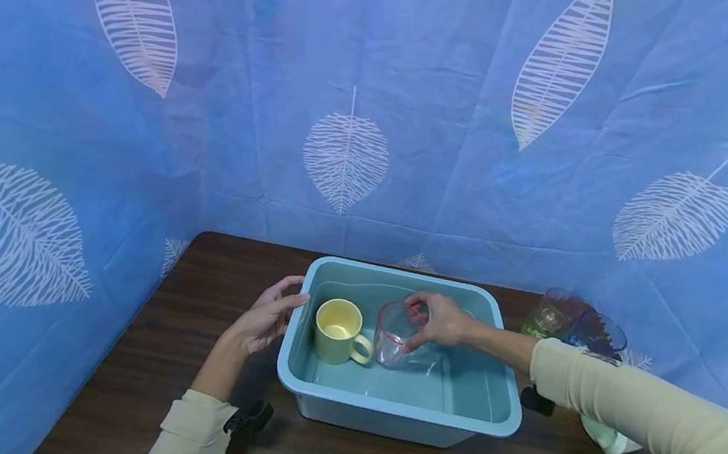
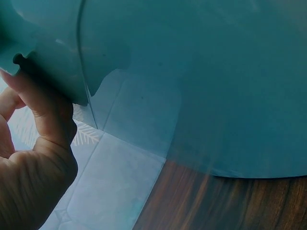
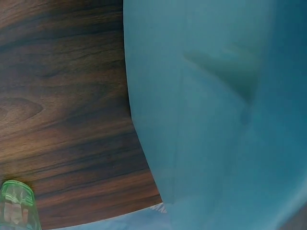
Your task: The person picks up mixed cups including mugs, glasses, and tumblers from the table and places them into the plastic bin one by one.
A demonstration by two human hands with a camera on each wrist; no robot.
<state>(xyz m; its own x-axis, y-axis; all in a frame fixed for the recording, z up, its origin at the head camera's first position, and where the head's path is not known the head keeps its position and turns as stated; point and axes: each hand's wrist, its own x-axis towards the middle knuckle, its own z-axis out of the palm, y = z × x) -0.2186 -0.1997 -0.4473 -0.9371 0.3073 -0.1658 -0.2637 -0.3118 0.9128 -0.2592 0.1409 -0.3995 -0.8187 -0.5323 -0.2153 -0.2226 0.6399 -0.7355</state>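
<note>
A light blue plastic basin [image 1: 397,409] stands on the table. Inside, toward its left end, a yellow mug [image 1: 337,332] sits upright, handle to the right. Beside the handle is a clear drinking glass with a red rim [image 1: 390,335]; my right hand [image 1: 437,321] reaches over the basin's right side and grips this glass by its upper right side. My left hand [image 1: 266,317] is at the basin's left rim, touching it with relaxed fingers. In the left wrist view the hand [image 2: 38,129] shows beside the basin wall [image 2: 192,86]. The basin wall [image 3: 163,86] hides my right hand in its wrist view.
Several tinted glasses stand at the table's back right, among them a blue-rimmed glass [image 1: 597,334] and a green one [image 3: 19,203]. A pale green and white item [image 1: 610,437] lies partly under my right sleeve. A blue leaf-print cloth [image 1: 411,172] hangs behind the dark wooden table [image 1: 169,340].
</note>
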